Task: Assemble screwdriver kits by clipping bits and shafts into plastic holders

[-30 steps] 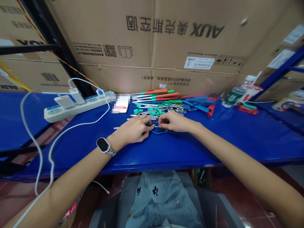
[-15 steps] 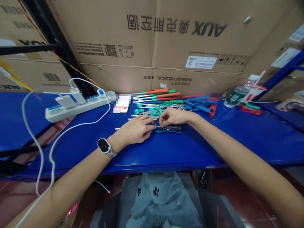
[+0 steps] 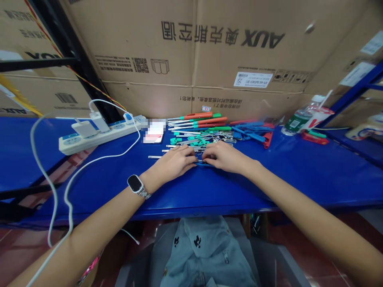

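Taking the clock from the meeting point of the person's two hands, with twelve pointing away from the person, the work lies right at the centre, low on the blue desk. The left hand has its fingertips pinched on a slim metal rod, a short length of which shows between the two hands. The right hand comes in from three o'clock with its thumb and fingers bent close together at that rod; its own fingers cover its grip, so one cannot tell what it holds. A blue strip shows just below the fingertips, at about six. A silver tube juts out beyond the left hand at nine. At twelve lie orange-handled sticks, with loose green pieces nearer the hands. Blue handles are heaped at two, a green-labelled bottle farther out, and a phone rests at ten.
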Demonstrator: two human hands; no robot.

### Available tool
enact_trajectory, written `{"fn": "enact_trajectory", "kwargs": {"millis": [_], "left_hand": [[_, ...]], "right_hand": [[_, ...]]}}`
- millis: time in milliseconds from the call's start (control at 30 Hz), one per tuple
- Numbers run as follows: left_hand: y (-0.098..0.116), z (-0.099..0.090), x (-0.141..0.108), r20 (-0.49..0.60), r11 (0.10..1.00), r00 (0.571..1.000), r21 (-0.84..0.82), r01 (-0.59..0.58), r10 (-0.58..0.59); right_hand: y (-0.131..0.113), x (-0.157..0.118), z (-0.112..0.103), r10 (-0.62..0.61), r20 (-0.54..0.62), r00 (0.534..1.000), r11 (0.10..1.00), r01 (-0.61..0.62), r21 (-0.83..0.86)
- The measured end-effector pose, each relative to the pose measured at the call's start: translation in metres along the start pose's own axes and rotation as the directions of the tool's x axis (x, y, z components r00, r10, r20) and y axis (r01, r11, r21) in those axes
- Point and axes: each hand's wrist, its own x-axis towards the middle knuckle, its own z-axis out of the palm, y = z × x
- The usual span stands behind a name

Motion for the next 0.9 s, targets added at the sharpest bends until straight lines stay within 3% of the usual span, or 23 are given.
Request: {"fn": "enact_trajectory", "kwargs": {"millis": [133,300,667,900], "left_hand": [[0.002,-0.001,0.0,-0.013,0.999,1.0,0.05,-0.021,0.021],[0.006,-0.003,0.001,0.011,0.996,1.0,0.092,-0.022,0.021],[0.0,0.001,0.001,-0.047,0.969,0.996,-0.238,0.06,-0.073],[-0.003,0.008,0.002,-0.075,0.957,0.989,-0.273,0.102,-0.127]], "right_hand": [[0.002,-0.005,0.005,-0.06,-0.065,0.996,0.998,0.059,-0.022],[0.006,0.003,0.01,0.012,-0.068,0.998,0.996,-0.006,0.088],[-0.005,0.0,0.011,0.055,-0.081,0.995,0.997,-0.05,0.061],[0.002,0.009,0.013,0.204,-0.031,0.978,0.946,-0.189,0.264]]}}
